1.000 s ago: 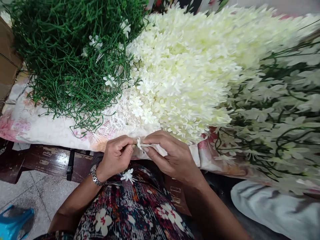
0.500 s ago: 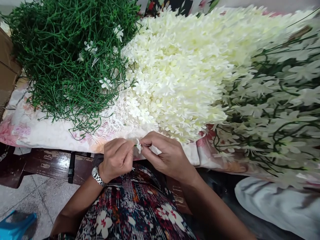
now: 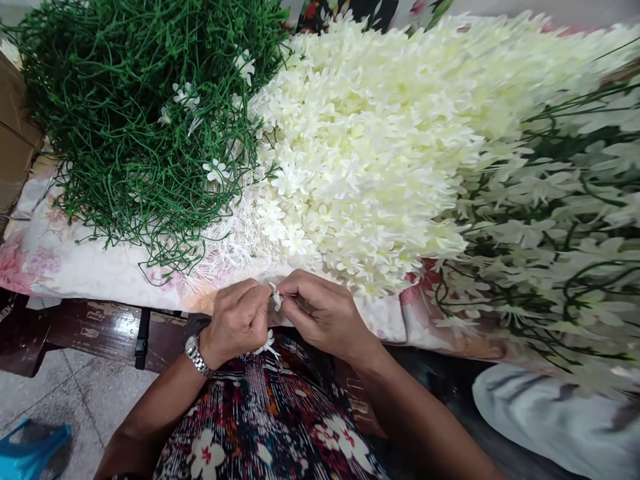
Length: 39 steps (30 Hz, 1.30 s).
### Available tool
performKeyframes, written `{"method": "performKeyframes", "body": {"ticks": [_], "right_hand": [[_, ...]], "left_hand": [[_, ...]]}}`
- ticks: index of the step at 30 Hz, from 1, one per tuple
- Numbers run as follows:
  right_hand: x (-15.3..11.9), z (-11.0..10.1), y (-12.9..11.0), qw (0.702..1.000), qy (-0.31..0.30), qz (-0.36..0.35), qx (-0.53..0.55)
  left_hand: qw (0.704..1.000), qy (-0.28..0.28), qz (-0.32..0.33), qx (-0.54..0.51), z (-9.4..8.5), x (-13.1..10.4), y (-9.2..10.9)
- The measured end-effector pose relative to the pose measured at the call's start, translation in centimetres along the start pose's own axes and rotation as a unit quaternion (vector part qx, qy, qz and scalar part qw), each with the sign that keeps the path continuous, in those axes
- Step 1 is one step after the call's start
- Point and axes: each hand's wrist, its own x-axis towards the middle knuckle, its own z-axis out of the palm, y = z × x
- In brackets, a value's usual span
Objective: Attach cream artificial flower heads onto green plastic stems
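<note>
My left hand point(image 3: 239, 321), with a metal watch on the wrist, is closed in a pinch on a green artificial flower stem, mostly hidden by its fingers. Between the two hands shows a small white artificial flower point(image 3: 276, 299) at the stem's tip. My right hand point(image 3: 323, 312) pinches this flower between thumb and forefinger. Below the left fist hangs another white flower point(image 3: 269, 344). Just beyond the hands lie thin white stamens point(image 3: 233, 237) on a floral cloth point(image 3: 115, 270).
A heap of green plastic stems point(image 3: 135, 120) lies at the left, beside a cardboard box point(image 3: 15, 127). Loose cream-white blossoms point(image 3: 365, 153) are piled in the middle. Finished-looking flower sprays point(image 3: 545, 233) lie at the right. A blue plastic object point(image 3: 37, 447) stands on the floor.
My right fingers have closed in nearer to the left hand on the small flower. The white flower under my left fist shows more now. The view has shifted slightly.
</note>
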Motion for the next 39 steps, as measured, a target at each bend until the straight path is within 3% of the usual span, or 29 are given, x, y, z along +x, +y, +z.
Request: {"method": "performKeyframes", "body": {"ticks": [3,6,9,12,16,20,25,31,39], "right_hand": [[0.1,-0.4,-0.3,1.000,-0.010,0.001,-0.005],[0.3,-1.7,-0.9,1.000,-0.022,0.000,-0.003],[0.4,-3.0,-1.5,1.000,0.021,-0.016,-0.010],[0.6,-3.5,-1.9,0.996,0.049,-0.070,-0.030],[1.0,-3.4,-2.1,0.995,0.015,-0.097,-0.035],[1.2,-3.2,-1.9,0.994,-0.019,-0.101,-0.022],[0.9,-3.1,-1.6,0.991,-0.054,-0.118,-0.043],[0.7,-2.7,-1.1,0.987,-0.053,-0.127,-0.087],[0.8,-2.0,-0.7,0.991,-0.041,-0.111,-0.059]], "left_hand": [[0.997,-0.009,-0.038,-0.062,-0.4,0.4,0.1],[0.973,-0.017,-0.131,-0.188,-1.1,0.7,0.3],[0.906,-0.021,-0.253,-0.338,-1.6,0.8,0.3],[0.831,-0.038,-0.325,-0.449,-1.8,0.8,0.3],[0.785,-0.074,-0.361,-0.498,-1.9,0.9,0.5],[0.775,-0.104,-0.359,-0.510,-2.1,1.2,0.7],[0.785,-0.117,-0.352,-0.496,-2.0,1.6,0.8],[0.796,-0.121,-0.349,-0.480,-1.7,1.7,0.9],[0.810,-0.109,-0.367,-0.444,-1.5,1.6,1.1]]}}
